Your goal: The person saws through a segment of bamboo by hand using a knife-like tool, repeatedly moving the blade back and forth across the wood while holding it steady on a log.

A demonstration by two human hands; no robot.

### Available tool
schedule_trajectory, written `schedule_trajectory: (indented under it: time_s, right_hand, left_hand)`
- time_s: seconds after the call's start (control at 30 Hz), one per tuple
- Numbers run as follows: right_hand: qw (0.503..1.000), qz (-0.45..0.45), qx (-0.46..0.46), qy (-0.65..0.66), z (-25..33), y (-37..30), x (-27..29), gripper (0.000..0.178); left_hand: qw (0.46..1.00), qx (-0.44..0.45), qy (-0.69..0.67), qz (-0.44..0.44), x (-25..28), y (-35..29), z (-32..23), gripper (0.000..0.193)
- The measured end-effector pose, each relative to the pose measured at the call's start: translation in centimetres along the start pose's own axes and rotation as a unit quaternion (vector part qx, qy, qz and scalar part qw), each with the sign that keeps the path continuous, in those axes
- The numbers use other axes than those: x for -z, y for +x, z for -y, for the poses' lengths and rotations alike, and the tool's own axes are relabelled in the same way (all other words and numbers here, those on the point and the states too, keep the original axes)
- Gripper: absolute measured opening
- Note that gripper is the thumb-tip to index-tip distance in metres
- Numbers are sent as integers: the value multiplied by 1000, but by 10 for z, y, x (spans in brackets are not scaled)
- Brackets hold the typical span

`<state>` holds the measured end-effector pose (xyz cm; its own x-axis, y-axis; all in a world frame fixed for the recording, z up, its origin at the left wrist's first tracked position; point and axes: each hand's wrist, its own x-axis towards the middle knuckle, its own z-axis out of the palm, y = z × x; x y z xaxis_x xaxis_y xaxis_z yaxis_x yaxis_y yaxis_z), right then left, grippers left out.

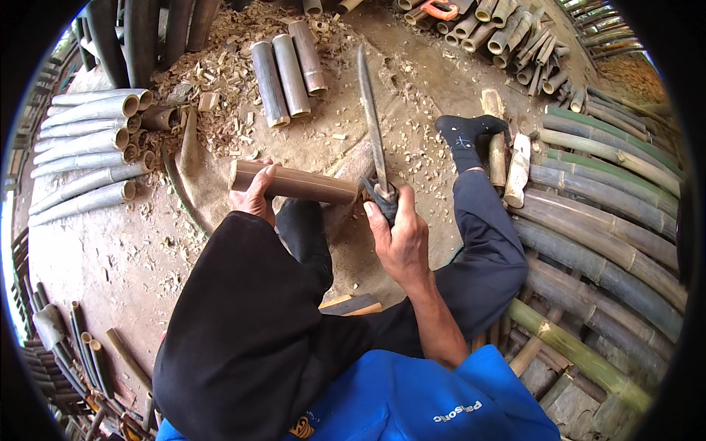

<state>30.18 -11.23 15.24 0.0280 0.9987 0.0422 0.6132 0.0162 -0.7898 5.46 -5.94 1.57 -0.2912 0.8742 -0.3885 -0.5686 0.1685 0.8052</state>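
My left hand [254, 197] is closed round the left end of a brown bamboo section [312, 184], which lies crosswise in front of me above my dark-socked foot. In my right hand [406, 239] is a machete [372, 117], gripped by its dark wrapped handle. Its long narrow blade points away from me, tip up near the far side. The handle is close to the bamboo's right end; I cannot tell whether they touch. Beneath the bamboo, a round wooden log [353, 165] slants across a cloth on the ground.
Three cut bamboo sections [292, 77] lie side by side ahead, among shavings [243, 44]. Bamboo tubes [92, 151] are stacked at left. More short pieces [507, 33] and an orange-handled saw [440, 9] are at far right. Long bamboo poles [596, 228] line the right side.
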Motion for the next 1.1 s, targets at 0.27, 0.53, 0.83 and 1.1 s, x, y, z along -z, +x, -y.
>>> schedule_trajectory:
  time_s: [0.27,0.53,0.83,1.1]
  right_hand:
    - [943,171,-212,-192,-94,-12,-41,34]
    - [998,-37,41,38,-33,-24,-18,31]
    - [984,123,-125,-39,-20,-11,-7,33]
    - [945,187,-194,-184,-100,-29,-51,40]
  left_hand:
    - [997,-26,-38,54,-11,-3,-3,49]
    - [988,-26,60,137,25,4,-5,55]
    - [959,-60,10,276,66,34,13,69]
    - [926,-122,38,355,63,40,14,68]
